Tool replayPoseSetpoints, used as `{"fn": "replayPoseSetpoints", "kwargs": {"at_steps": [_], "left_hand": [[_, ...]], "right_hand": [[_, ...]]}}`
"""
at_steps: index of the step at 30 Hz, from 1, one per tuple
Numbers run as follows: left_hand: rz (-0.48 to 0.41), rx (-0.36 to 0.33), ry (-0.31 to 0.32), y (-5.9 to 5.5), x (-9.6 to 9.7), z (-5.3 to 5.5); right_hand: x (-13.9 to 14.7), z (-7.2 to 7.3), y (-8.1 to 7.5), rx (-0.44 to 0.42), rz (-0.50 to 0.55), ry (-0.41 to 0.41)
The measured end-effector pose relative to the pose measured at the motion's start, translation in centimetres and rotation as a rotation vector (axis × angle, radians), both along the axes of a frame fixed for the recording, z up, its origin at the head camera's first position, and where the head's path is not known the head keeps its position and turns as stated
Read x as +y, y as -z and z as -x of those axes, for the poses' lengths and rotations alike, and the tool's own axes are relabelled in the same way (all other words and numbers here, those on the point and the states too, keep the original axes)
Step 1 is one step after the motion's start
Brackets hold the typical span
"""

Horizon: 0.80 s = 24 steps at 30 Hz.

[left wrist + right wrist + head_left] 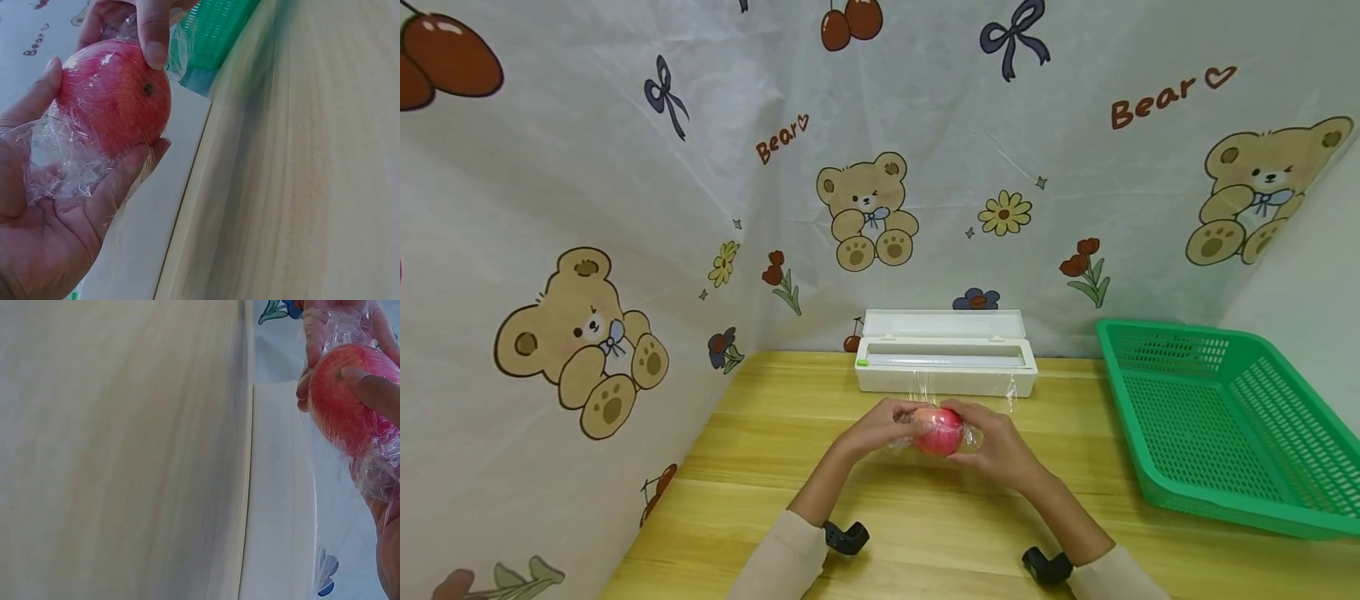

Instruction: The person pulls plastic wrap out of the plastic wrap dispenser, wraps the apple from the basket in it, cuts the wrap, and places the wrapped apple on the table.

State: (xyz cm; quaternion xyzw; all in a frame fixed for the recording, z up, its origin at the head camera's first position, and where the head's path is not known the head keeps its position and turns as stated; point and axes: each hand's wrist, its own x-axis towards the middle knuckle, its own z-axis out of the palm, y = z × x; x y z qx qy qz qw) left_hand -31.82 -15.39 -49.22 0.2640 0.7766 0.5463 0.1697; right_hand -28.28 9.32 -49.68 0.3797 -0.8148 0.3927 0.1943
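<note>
A red apple [940, 432] is held up between both hands above the wooden table, in front of the white box. Crinkled clear cling film [65, 159] covers part of it and bunches up at both sides. My left hand [880, 429] grips the apple from the left; in the left wrist view its thumb and fingers curve round the film and fruit. From the right, my right hand [997, 446] holds the apple too, its thumb [375, 394] pressing close to the small dark hollow on the apple's end. Bare skin of the apple [140, 103] shows around that hollow.
Behind the hands stands a white cling film dispenser box [946, 382] with its lid raised and a roll inside; strands of film hang at its front. A green plastic basket [1176, 492] sits at the right. Printed cloth [925, 108] walls the back and left of the table [775, 433].
</note>
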Motion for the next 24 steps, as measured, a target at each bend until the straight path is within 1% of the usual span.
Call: {"fn": "replayPoseSetpoints", "kwargs": {"at_steps": [5, 11, 13, 16, 18, 20, 22, 24], "left_hand": [[0.007, 0.016, -0.033, -0.1, -0.1, -0.2], [0.02, 0.065, -0.094, -0.3, 0.2, -0.7], [0.036, 0.087, -0.12, -0.4, 0.4, -1.0], [0.065, 0.144, -0.188, -0.8, 0.5, -1.3], [0.074, 0.186, -0.219, -1.1, 0.5, -1.6], [0.065, 0.223, -0.227, -1.5, 0.4, -1.7], [0.045, 0.256, -0.206, -1.7, 0.3, -1.7], [0.042, 0.317, -0.184, -1.7, 0.2, -1.7]], "right_hand": [[-0.2, -0.2, -0.3, 0.025, -0.001, -0.003], [-0.3, -0.2, -0.1, 0.015, 0.02, 0.008], [-0.3, -0.2, 0.0, 0.014, 0.026, 0.012], [-0.3, -0.2, 0.2, 0.012, 0.025, 0.025], [-0.3, -0.1, 0.2, 0.012, 0.021, 0.032], [-0.3, -0.1, 0.2, 0.009, 0.019, 0.036], [-0.3, -0.1, 0.2, 0.003, 0.018, 0.04], [-0.3, -0.1, 0.1, -0.006, 0.019, 0.041]]}}
